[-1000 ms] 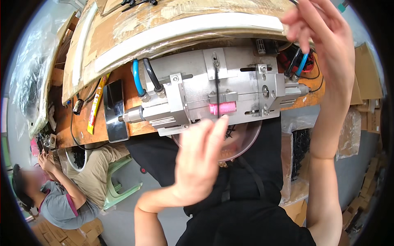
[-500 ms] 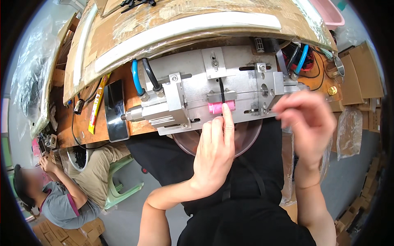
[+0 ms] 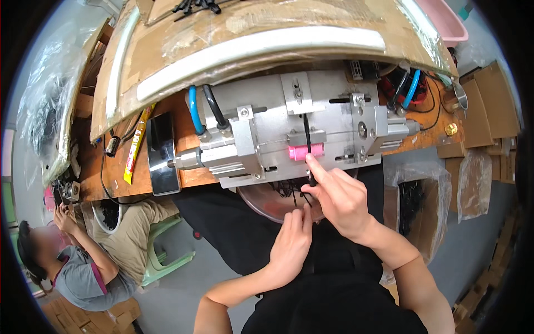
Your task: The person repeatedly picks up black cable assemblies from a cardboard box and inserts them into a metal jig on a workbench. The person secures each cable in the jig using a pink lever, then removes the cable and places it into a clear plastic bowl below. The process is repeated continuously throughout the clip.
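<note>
A slim black strip point(image 3: 307, 133) lies across a small metal block and a pink piece point(image 3: 300, 152) at the middle of a metal clamping fixture point(image 3: 272, 111). My right hand point(image 3: 346, 207) has its index fingertip on this strip beside the pink piece, and the strip's lower end sits between finger and thumb. Below, at the rim of a translucent pinkish bowl point(image 3: 261, 207), my left hand point(image 3: 290, 245) has its fingers pinched together against a thin black strip point(image 3: 305, 198). Several black strips point(image 3: 285, 188) lie in the bowl, partly hidden by the fixture and my hands.
Cardboard point(image 3: 250, 61) with a white foam strip overhangs the fixture's back. Air cylinders with blue and black hoses flank it. A phone point(image 3: 163, 153) and yellow packet point(image 3: 138, 146) lie on the wooden bench. A seated person point(image 3: 83, 273) works at left; an open carton point(image 3: 414, 206) stands at right.
My left hand has left the pink piece and dropped to the bowl. My right hand has come in from the right onto the strip on the fixture. The view has shifted slightly.
</note>
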{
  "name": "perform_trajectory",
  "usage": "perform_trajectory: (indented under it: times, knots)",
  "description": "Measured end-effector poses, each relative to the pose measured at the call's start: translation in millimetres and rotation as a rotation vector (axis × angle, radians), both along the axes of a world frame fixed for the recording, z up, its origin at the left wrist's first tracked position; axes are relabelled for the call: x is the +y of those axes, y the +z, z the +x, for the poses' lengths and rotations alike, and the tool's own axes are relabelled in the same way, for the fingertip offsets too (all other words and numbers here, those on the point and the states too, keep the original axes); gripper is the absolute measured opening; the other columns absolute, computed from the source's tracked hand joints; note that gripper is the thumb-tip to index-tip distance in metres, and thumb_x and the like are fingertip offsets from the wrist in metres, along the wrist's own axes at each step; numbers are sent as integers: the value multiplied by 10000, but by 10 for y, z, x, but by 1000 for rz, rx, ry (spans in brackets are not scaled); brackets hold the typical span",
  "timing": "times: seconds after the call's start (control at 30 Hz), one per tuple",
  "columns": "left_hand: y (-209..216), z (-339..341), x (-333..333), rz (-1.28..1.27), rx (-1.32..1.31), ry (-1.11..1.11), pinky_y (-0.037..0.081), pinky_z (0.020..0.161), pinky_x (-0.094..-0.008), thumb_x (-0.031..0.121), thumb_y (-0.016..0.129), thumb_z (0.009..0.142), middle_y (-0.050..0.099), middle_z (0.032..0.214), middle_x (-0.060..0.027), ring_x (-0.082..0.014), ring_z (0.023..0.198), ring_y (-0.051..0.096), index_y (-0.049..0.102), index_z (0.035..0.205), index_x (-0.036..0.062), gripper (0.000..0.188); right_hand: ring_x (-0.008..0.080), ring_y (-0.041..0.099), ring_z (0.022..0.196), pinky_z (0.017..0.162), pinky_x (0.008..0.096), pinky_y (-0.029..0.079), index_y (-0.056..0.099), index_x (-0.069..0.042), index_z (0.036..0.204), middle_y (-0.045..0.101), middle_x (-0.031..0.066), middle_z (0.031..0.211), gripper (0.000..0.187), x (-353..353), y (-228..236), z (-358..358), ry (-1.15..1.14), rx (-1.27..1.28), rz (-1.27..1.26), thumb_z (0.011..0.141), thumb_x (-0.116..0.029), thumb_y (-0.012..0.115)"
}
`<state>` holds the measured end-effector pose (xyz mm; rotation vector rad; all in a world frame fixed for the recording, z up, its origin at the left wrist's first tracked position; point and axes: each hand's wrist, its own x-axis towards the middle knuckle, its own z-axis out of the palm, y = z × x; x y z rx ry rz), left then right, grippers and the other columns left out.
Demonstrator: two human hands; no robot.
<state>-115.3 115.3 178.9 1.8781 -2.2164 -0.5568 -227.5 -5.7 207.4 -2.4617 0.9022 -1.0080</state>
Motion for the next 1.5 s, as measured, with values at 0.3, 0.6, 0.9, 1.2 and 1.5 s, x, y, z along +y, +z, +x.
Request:
perform_trajectory:
  times: [0.3, 0.6, 0.9, 1.2, 1.5]
  knots:
    - [-1264, -89, -34, 409, 53, -155, 488, 974, -386, 22, 527, 831, 560, 1231, -172, -323, 1151, 531, 558, 1198, -76, 381, 221, 604, 646, 552, 313, 496, 628, 2, 1211, 628, 84, 834, 513, -403, 676, -94, 22, -18, -218, 741, -128, 790]
    - [-803, 113, -37, 624, 162, -413, 494, 940, -408, 70, 542, 885, 602, 1147, -154, -324, 1113, 579, 599, 1209, -12, 339, 218, 641, 1016, 864, 328, 501, 661, -66, 1159, 683, 100, 1077, 279, -2290, 1927, 617, -75, -37, -449, 933, -228, 647]
    - [1878, 1684, -3316, -1029, 312, -21, 353, 1066, -432, 228, 495, 989, 567, 1270, -185, -369, 1217, 485, 597, 1232, 3, 347, 220, 471, 1316, 1121, 319, 328, 512, -126, 1404, 534, 97, 1403, 530, -3622, 1901, 987, 157, 142, -85, 1040, -477, 354]
    - [1590, 1608, -3235, -942, -58, -176, 280, 1145, -447, 359, 471, 985, 446, 1454, -153, -381, 1369, 348, 418, 1442, 72, 542, 265, 429, 1357, 1149, 389, 253, 507, -101, 1391, 508, 110, 1431, 470, -2958, 1494, 454, 185, 173, -549, 1023, -371, 396]
    - [1682, 1903, -3380, -845, -69, -266, 246, 1168, -420, 392, 412, 1013, 382, 1509, -129, -345, 1414, 292, 335, 1494, 101, 567, 270, 341, 1413, 1190, 441, 161, 456, -94, 1435, 451, 111, 1478, 492, -3123, 1524, 697, 268, 133, -389, 1048, -349, 290]
